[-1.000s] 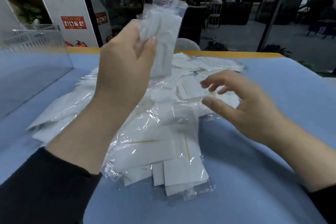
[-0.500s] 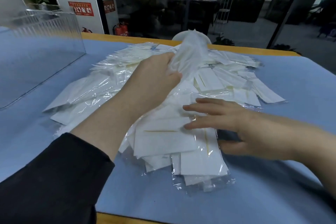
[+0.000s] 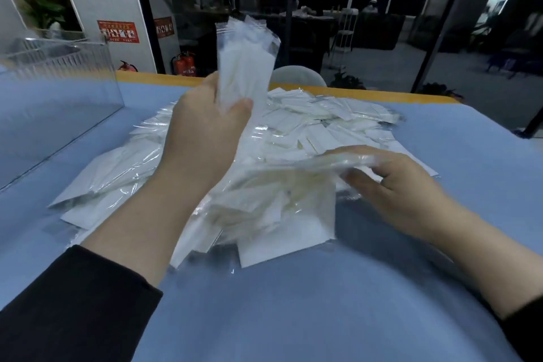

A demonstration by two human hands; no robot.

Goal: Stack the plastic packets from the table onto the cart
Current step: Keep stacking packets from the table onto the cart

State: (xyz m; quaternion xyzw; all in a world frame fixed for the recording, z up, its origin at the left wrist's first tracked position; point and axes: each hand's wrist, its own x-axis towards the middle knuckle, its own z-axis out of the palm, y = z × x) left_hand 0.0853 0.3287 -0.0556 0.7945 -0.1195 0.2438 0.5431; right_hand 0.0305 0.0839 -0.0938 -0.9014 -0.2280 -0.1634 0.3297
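Left hand (image 3: 205, 126) grips upright packet (image 3: 246, 67); red wall signs (image 3: 119, 32) unreadable.

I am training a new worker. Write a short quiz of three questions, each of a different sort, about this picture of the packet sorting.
1. True or false: the left hand holds a clear plastic packet of white sheets upright above the heap.
2. Multiple choice: the right hand is
A. flat on the bare blue tablecloth
B. gripping a blurred clear plastic packet at the heap's near edge
C. out of view
3. Fill in: the heap of loose clear packets lies on a table covered in ____ cloth.

Key: 1 true; 2 B; 3 blue.
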